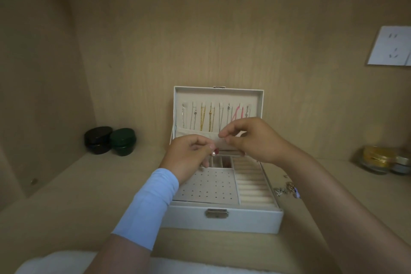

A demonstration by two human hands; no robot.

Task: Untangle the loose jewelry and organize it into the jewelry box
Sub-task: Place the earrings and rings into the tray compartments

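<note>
A white jewelry box [222,220] stands open on the wooden shelf, its lid upright with several chains [203,118] hanging inside. My left hand [189,158], with a light blue wrist sleeve, hovers over the box's small compartments and pinches a small piece with a pearl and a dark red bead [214,152]. My right hand [249,140] is just to its right, fingertips pinched together in front of the lid pocket; whether a thin chain runs between the hands is too fine to tell. A small pile of loose jewelry [287,189] lies right of the box.
Two dark round jars [110,140] stand at the back left. A glass dish with gold and silver items [382,159] sits at the far right. A white wall socket [391,45] is on the back panel. White fabric [55,262] lies along the near edge.
</note>
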